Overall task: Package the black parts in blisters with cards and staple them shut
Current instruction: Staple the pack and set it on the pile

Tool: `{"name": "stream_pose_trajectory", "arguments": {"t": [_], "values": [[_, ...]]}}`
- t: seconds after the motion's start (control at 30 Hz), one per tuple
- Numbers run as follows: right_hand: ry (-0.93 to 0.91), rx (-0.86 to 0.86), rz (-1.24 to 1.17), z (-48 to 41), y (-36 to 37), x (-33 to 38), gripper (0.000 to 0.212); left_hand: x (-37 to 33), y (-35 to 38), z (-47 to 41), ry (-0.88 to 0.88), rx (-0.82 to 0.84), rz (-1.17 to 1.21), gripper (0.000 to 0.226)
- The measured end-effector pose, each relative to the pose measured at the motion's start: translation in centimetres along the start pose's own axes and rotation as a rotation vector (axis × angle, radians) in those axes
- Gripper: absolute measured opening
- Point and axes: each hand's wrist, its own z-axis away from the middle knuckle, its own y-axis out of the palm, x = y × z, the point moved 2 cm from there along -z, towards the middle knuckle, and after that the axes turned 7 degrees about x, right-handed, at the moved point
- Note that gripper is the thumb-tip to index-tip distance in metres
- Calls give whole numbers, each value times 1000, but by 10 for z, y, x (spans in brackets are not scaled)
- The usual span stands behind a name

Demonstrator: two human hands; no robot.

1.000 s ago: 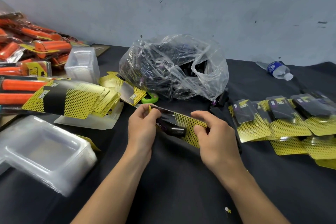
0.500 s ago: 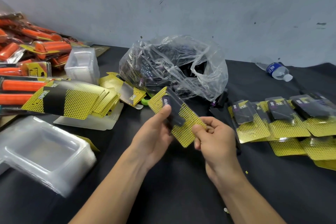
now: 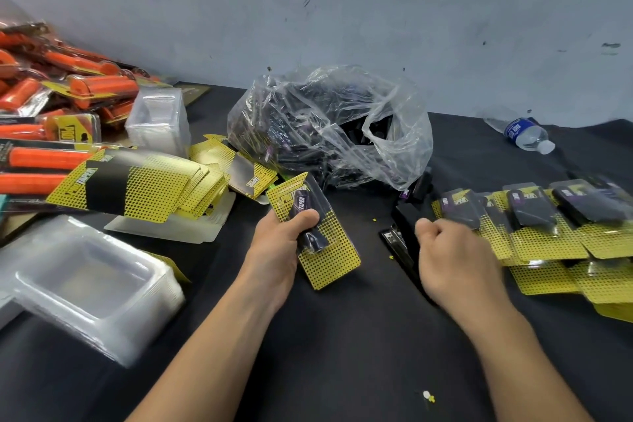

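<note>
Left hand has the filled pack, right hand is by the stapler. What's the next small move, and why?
Probably close the right hand round the black stapler and bring it to the edge of the blister pack. The left hand grips that pack, card and black part inside; the right hand's curled fingers sit over the stapler on the table, grip unclear.

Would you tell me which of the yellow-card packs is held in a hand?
The pack gripped by the left hand, at the centre; the other packs lie overlapping on the table to the right.
</note>
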Motion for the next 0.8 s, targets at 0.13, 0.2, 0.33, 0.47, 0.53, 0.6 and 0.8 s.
{"name": "stream_pose_trajectory", "arguments": {"t": [0.13, 0.2, 0.33, 0.47, 0.53, 0.6, 0.8], "values": [[-58, 174, -74, 7, 10, 9, 36, -3, 0, 0, 58, -1, -3, 23], [-102, 180, -60, 16, 13, 19, 40, -5, -1, 0, 84, -18, -8, 25], [-131, 266, 114, 26, 25, 32, 99, -7, -6, -1, 122, -58, -10, 25], [-97, 264, 43, 24, 19, 27, 53, -12, -13, -4, 177, -96, 36, 28], [-65, 319, -150, 21, 14, 23, 50, -13, -15, -6, 180, -114, 100, 25], [-60, 406, -302, 20, 10, 23, 50, -15, -15, -6, 161, -125, 195, 23], [-179, 640, -392, 33, 20, 36, 47, -21, -8, 1, 59, -58, 375, 46]]}}
